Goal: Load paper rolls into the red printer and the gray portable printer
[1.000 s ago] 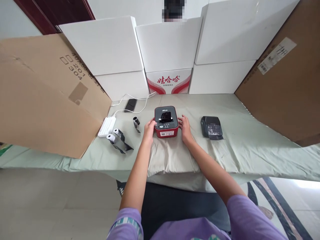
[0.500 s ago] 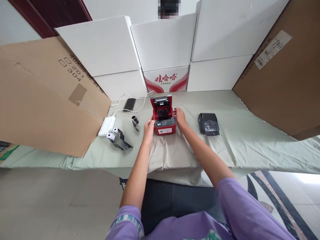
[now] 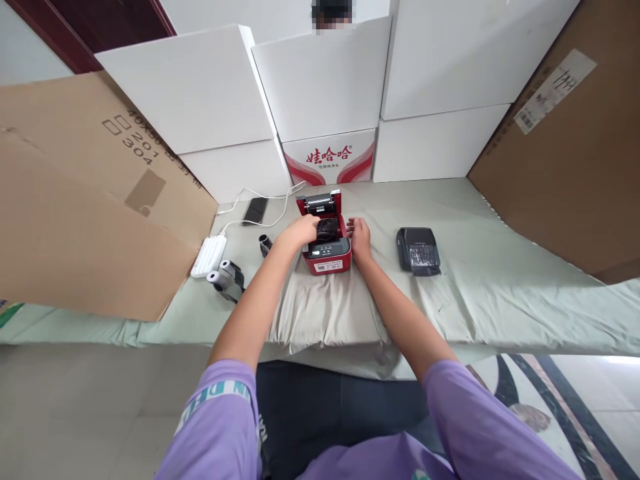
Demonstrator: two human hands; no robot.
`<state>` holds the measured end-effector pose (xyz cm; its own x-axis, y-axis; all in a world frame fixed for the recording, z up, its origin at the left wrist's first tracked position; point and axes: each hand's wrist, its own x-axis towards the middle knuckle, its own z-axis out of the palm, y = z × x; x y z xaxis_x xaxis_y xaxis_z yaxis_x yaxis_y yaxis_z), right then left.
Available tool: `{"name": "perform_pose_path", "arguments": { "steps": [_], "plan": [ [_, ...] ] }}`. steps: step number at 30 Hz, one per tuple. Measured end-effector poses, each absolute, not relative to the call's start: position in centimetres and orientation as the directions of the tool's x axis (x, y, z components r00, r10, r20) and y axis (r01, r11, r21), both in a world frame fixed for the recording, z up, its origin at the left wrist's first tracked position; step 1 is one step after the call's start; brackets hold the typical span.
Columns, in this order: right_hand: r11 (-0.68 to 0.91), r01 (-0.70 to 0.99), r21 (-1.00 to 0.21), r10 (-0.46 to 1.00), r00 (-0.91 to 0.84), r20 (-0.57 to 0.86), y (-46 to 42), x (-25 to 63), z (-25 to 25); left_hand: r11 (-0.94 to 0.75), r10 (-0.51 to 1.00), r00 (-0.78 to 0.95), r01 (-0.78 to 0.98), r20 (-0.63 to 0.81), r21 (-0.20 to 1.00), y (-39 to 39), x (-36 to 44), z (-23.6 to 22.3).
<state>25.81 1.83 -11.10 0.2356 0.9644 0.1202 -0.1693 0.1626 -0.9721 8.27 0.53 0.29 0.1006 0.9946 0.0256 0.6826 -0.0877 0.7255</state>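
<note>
A small red and black label printer (image 3: 329, 260) stands on the cloth with its lid (image 3: 319, 203) raised. In its bay sits a shiny dark roll (image 3: 327, 229). My left hand (image 3: 301, 231) reaches over the printer's left side, its bent fingers closed at the roll's left edge; the fingertips are partly hidden. Alongside the right wall rests my right hand (image 3: 359, 238), fingers loosely bent and slightly apart, gripping nothing visible. Left of my left forearm lie a small dark-backed roll (image 3: 265, 243) and two white-cored rolls (image 3: 226, 280) with loose tails.
A black portable device (image 3: 419, 251) lies to the right. Farther left are a phone (image 3: 255, 211), a white power strip (image 3: 209, 257) and its white cable (image 3: 287, 205). White boxes (image 3: 327, 87) stand behind; cardboard panels (image 3: 95, 200) flank both sides. A person's head, blurred, shows above the boxes.
My left hand has moved from the printer's left side up and over into its open bay, to the dark roll. The right hand stays beside the printer. The view has shifted slightly.
</note>
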Motion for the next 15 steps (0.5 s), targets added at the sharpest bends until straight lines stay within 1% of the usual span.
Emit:
{"name": "perform_pose_path", "arguments": {
  "steps": [3,5,7,9,10,12,13,15],
  "plan": [
    [0.171,-0.188,-0.967,0.964,0.233,0.126,1.8,25.8,-11.2,-0.049,0.998,0.062,0.692,0.008,0.720,0.9,9.1,0.6],
    [0.174,-0.191,-0.966,0.965,0.229,0.129,1.8,25.8,-11.2,-0.071,0.993,0.114,0.680,-0.009,0.730,0.4,9.2,0.9],
    [0.165,-0.190,-0.968,0.967,0.226,0.120,1.7,25.7,-11.1,-0.149,0.979,0.205,0.673,0.011,0.724,-0.6,8.9,1.3],
    [0.153,-0.189,-0.970,0.967,0.230,0.108,1.6,25.7,-10.9,-0.252,0.958,0.273,0.655,0.087,0.712,-1.9,8.2,2.0],
    [0.149,-0.191,-0.970,0.967,0.232,0.103,1.6,25.7,-10.8,-0.290,0.951,0.277,0.635,0.140,0.716,-2.8,7.7,2.4],
    [0.146,-0.196,-0.970,0.967,0.235,0.098,1.5,25.7,-10.7,-0.334,0.942,0.223,0.578,0.249,0.745,-4.8,6.1,3.1],
    [0.146,-0.198,-0.969,0.967,0.234,0.098,1.4,25.8,-10.6,-0.339,0.940,0.169,0.551,0.296,0.762,-5.8,5.1,3.5],
    [0.147,-0.199,-0.969,0.968,0.231,0.100,1.4,25.8,-10.6,-0.311,0.938,0.036,0.527,0.344,0.791,-7.9,2.6,4.3]
  ]
}}
